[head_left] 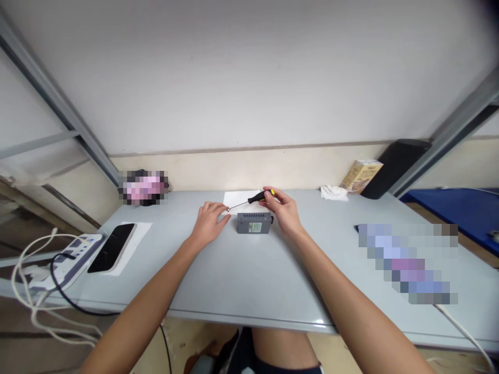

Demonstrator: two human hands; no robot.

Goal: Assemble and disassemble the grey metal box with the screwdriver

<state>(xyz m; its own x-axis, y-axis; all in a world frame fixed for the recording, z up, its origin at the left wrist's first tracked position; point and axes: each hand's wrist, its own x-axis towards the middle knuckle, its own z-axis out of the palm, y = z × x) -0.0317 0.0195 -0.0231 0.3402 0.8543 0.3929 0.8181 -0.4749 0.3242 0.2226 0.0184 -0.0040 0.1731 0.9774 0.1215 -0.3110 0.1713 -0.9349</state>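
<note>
Holding screwdriver (256, 197) in right fingers (280, 195); grey box (244, 227) near, green-white label (255, 227) illegible.

Right grip (287, 212): holding a black-and-yellow screwdriver (257, 197), shaft slanting down leftward.
Left grip (209, 222): thumb and fingers curving around the screwdriver's tip; contact too small to tell.
Grey box (244, 226): standing on the counter (241, 280) between the grips, pale label facing the person, slots lining its top.
Behind box: white sheet (234, 196) lying flat.
Left side: dark phone (112, 248) resting on paper (137, 241), power strip (80, 253) sitting beside it.
Far right: carton (360, 176) standing beside a black cylinder (397, 166), crumpled tissue (333, 193) lying near.
</note>
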